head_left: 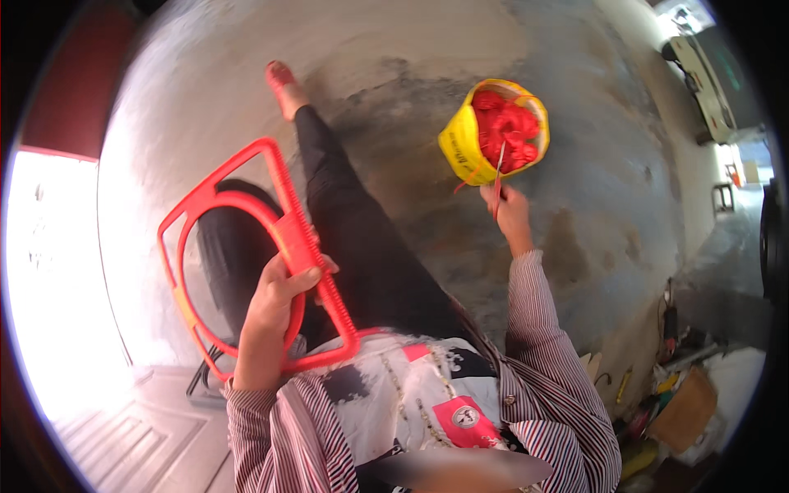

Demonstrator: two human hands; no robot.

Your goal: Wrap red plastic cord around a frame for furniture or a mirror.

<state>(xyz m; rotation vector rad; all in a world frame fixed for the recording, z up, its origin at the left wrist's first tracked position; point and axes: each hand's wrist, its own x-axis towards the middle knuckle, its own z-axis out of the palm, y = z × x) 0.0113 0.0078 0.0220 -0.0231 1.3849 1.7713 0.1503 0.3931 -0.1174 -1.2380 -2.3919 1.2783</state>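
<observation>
My left hand [279, 296] is closed round the straight side of a red plastic frame [275, 152], a rectangular outline with a ring inside it. The frame is held up over my lap, tilted. Out to the right, my right hand [511, 215] grips a pair of scissors [497, 177] with red handles, blades pointing away from me. The scissors reach over the near rim of a yellow bag [462, 140], which is filled with shiny red bundles [503, 123]. Whether the blades touch the bundles I cannot tell. An orange-red strip [468, 179] hangs over the bag's near edge.
Stained concrete floor [394, 164] spreads ahead of my stretched leg in dark trousers [353, 205]. A grey panelled surface [148, 435] lies at the lower left. Assorted tools and a brown piece [684, 409] clutter the lower right. A small stool [723, 197] stands at the far right.
</observation>
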